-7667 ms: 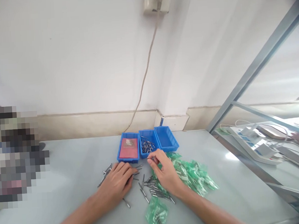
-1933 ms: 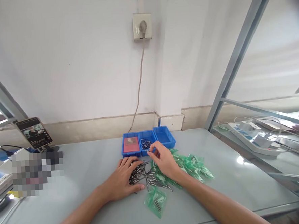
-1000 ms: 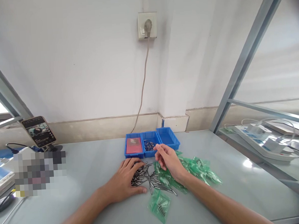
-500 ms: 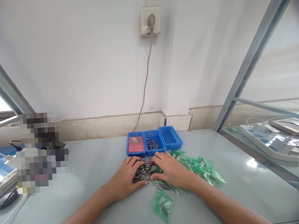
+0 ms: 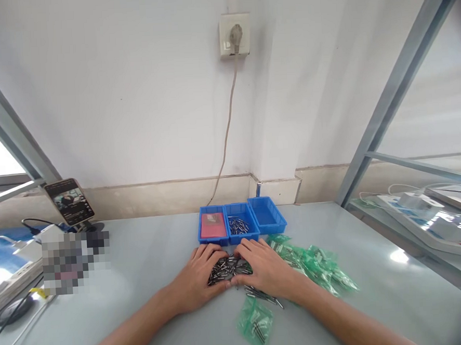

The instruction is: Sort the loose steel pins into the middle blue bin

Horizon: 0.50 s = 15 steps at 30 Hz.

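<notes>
My left hand [image 5: 195, 280] and my right hand [image 5: 268, 270] rest on the grey table [image 5: 153, 250], cupped around the two sides of a heap of small metal pins [image 5: 223, 271]. The fingers of both curve over the heap without closing on any single pin, and the thumb tips nearly meet at its near side. More loose pins [image 5: 263, 297] lie below my right hand. A small green zip bag [image 5: 255, 316] with a few pins inside lies closer to me.
Behind the hands stand three blue bins: one [image 5: 212, 241] with a pink card, one [image 5: 253, 235] with pins, and a bare one [image 5: 267, 214]. Several green bags [image 5: 318, 266] lie right. A phone [image 5: 70, 202] on a stand and a mouse [image 5: 15, 309] are left.
My hands have come closer together around the pins, and their thumbs now almost touch. The view has shifted slightly, and the phone at the left now shows clearly.
</notes>
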Available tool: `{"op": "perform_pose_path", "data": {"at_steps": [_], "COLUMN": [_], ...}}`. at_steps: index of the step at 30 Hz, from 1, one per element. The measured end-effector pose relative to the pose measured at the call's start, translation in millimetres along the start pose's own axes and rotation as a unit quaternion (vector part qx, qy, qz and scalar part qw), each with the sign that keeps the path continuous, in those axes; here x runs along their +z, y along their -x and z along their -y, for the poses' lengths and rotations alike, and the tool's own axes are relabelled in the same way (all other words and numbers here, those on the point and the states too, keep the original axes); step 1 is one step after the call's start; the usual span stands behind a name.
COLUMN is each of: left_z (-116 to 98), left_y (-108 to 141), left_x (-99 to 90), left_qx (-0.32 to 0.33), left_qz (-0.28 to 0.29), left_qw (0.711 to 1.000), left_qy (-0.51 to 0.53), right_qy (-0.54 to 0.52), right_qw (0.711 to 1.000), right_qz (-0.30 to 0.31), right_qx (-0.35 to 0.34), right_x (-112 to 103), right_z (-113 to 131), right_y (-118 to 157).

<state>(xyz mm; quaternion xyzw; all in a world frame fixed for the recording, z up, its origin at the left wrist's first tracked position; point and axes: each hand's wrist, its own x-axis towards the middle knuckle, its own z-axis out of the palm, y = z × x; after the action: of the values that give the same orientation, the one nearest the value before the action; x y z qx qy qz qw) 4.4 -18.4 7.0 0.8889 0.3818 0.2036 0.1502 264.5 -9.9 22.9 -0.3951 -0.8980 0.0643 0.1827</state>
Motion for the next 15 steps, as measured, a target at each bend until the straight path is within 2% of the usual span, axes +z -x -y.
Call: {"op": "perform_pose_path", "data": {"at_steps": [8, 15], "left_z": [-1.3, -0.6], "left_y": [-0.8, -0.6], "left_x": [-2.1, -0.2], "left_qx": [-0.014, -0.014], "left_qz": [0.022, 0.015], "left_qw": [1.0, 1.0], "left_qy": [-0.002, -0.006], "right_qy": [0.03, 0.055], "right_qw": [0.999, 0.998], "right_qz": [0.003, 0.01], "right_qx": [-0.018, -0.025], "right_x": [3.6, 4.4], "right_z": [-1.2, 0.0], "right_y": [-2.3, -5.5]}}
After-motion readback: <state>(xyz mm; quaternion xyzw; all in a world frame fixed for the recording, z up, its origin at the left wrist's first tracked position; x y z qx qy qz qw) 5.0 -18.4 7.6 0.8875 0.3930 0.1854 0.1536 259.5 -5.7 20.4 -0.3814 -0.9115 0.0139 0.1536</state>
